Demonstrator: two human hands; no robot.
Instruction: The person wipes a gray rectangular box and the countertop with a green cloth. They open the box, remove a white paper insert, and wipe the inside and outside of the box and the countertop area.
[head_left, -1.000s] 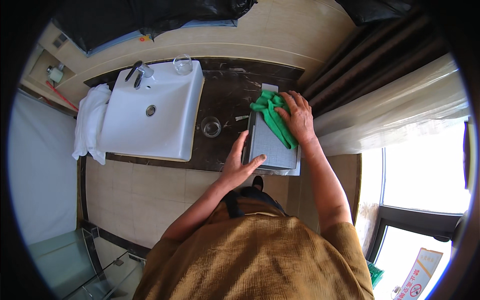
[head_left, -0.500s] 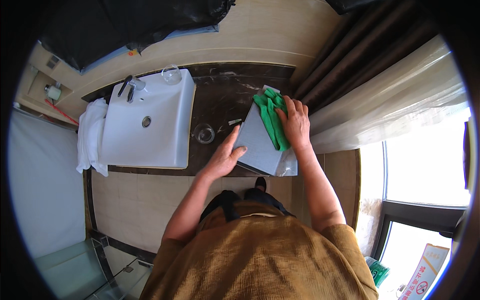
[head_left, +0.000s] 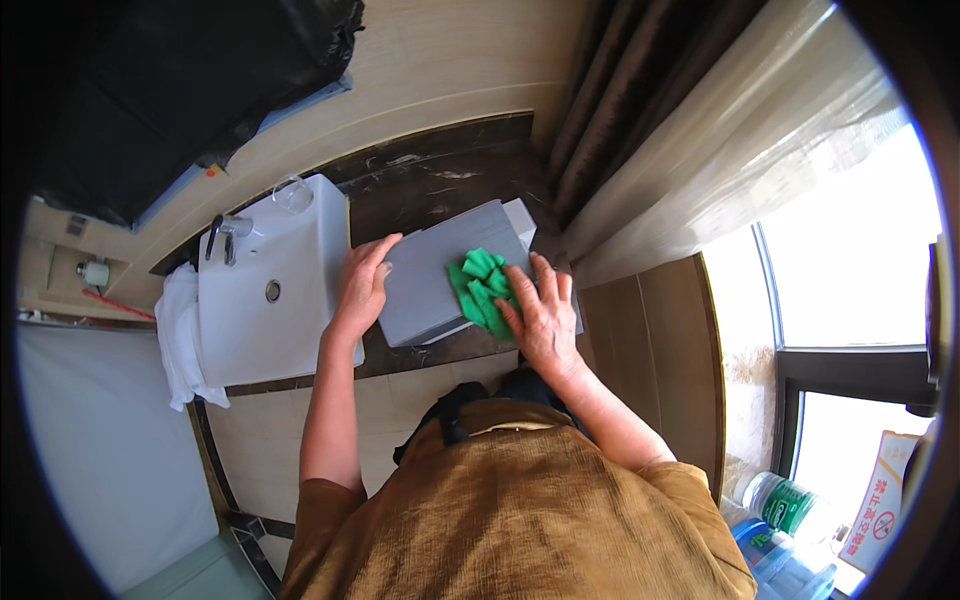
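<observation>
Countertop (head_left: pixel 395 212) in dark marble stretches across the scene, and it's a busy one: the white basin (head_left: pixel 318 265) fills the left end, its front rim running close to the counter's front edge. Over to the right half, and there's the grey box (head_left: pixel 425 270), lying askew, its nearest corner close to the counter's front edge; whether its underside sits flat is hidden. Back at the left end, the white towel (head_left: pixel 183 335) drapes beside the basin, hanging near the counter's front left corner. And the hands, both right in the action! The left hand (head_left: pixel 358 290) is at the box's left side, between it and the basin, fingers stretched along that edge; whether it truly grips or merely touches, nobody can tell from this angle. The right hand (head_left: pixel 540 318) comes in from the opposite side, holding the green cloth (head_left: pixel 482 290) by thumb and index finger, the others spread beyond. That cloth sits bunched on top of the box, toward its front right. A pale item (head_left: pixel 520 220) peeks past the box's back right corner. Chrome tap (head_left: pixel 230 235) at the basin's back left, clear glass (head_left: pixel 292 195) perched at its back right corner, and, smallest of all, the round drain (head_left: pixel 273 291).
</observation>
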